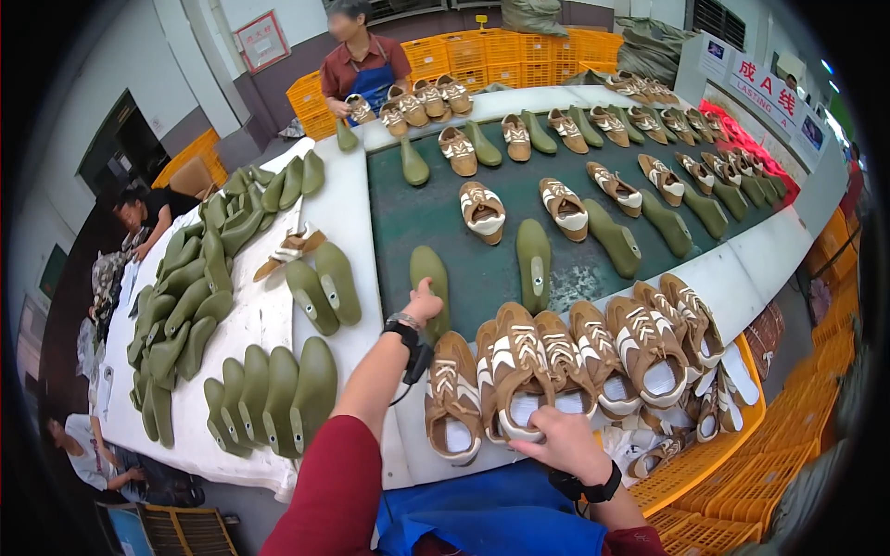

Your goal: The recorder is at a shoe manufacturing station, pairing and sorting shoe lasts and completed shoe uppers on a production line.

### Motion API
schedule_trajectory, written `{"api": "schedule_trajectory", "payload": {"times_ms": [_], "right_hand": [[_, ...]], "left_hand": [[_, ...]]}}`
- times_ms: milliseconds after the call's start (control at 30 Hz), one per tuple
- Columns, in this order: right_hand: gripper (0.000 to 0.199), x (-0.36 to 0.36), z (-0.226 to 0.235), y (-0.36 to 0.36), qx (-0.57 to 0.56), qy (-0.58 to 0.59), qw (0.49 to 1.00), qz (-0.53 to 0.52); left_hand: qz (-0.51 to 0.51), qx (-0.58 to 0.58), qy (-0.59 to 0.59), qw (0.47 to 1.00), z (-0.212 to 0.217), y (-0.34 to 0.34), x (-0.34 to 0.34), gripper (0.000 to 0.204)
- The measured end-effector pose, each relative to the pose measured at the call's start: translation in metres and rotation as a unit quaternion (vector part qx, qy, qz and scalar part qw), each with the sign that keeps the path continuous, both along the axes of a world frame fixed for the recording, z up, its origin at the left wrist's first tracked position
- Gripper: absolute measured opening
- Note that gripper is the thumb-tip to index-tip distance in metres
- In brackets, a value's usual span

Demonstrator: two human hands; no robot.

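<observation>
My left hand (pixel 424 306) is closed on a green shoe last (pixel 429 269) that stands at the near left corner of the dark green belt (pixel 575 269). With my right hand (pixel 565 447) I pinch the heel of a brown sneaker (pixel 519 357) with white stripes and laces. That sneaker belongs to a near row of similar brown sneakers (pixel 640 347) along the white edge. Just right of my left hand, another green last (pixel 534 264) rests on the belt. My right fingertips are partly hidden at the sneaker's heel.
Many loose green lasts (pixel 190 296) cover the white table (pixel 250 320) at left, beside a partly made shoe (pixel 289 250). Sneakers and lasts line the belt. An orange crate (pixel 691 486) holds shoe parts near my right arm. A co-worker (pixel 366 69) handles a shoe across the belt.
</observation>
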State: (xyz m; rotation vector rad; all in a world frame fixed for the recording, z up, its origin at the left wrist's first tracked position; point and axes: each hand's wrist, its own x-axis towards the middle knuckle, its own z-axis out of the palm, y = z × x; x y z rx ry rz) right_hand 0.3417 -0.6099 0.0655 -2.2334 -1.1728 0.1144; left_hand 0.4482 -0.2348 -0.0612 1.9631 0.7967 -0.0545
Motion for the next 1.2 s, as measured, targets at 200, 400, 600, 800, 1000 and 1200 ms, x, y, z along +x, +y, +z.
{"api": "schedule_trajectory", "payload": {"times_ms": [200, 400, 600, 800, 1000, 1200], "right_hand": [[0.038, 0.003, 0.000, -0.004, -0.013, 0.021, 1.000, 0.010], [0.039, 0.006, 0.000, 0.001, -0.019, 0.008, 1.000, 0.019], [0.037, -0.001, 0.008, 0.004, -0.052, 0.004, 0.999, 0.009], [0.033, -0.012, 0.020, 0.007, -0.047, 0.000, 0.999, -0.005], [0.032, -0.005, 0.076, 0.018, -0.051, 0.026, 0.998, 0.004], [0.035, 0.041, 0.171, 0.075, -0.063, 0.036, 0.992, 0.102]], "left_hand": [[-0.060, 0.053, 0.105, 0.991, 0.021, -0.023, 0.024, 0.079], [-0.132, 0.067, 0.030, 0.989, 0.061, -0.021, -0.035, 0.081], [-0.237, 0.068, -0.117, 0.962, 0.120, -0.042, -0.145, 0.052], [-0.277, 0.150, -0.184, 0.931, 0.154, -0.092, -0.277, 0.047], [-0.189, 0.180, -0.186, 0.947, 0.106, -0.096, -0.343, 0.043], [-0.057, 0.284, -0.151, 0.945, 0.023, -0.093, -0.351, 0.052]]}}
